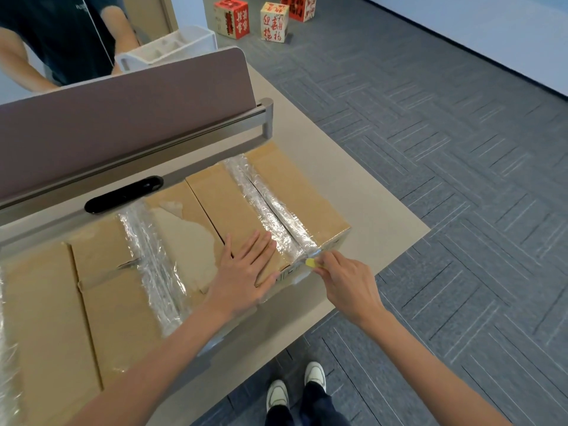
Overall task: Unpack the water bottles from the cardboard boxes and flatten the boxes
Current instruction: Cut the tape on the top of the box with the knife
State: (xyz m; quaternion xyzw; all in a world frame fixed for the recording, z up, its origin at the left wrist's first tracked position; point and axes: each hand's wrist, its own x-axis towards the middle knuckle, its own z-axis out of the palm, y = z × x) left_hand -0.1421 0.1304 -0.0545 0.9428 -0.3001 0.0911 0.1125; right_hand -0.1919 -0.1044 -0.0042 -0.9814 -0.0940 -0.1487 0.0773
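Three sealed cardboard boxes lie side by side on the beige desk [362, 192]. The right box [295, 186] has a wrinkled strip of clear tape [270, 204] down its middle seam. My left hand [246, 269] presses flat on that box's top near its front edge. My right hand [347, 284] grips a small yellow cutter [311, 262], whose tip sits at the front end of the tape seam. The middle box [123, 287] has its own clear tape strip and torn paper on top. The left box [40, 318] is partly out of frame. No bottles are visible.
A brown desk divider [123, 118] with a metal rail stands behind the boxes, and a black oval cable slot [123, 194] lies before it. A person in a dark shirt [61, 38] stands beyond it. A white organiser [172, 47] and red-and-cream printed boxes [252, 20] are farther back. My shoes [295, 385] stand on grey carpet.
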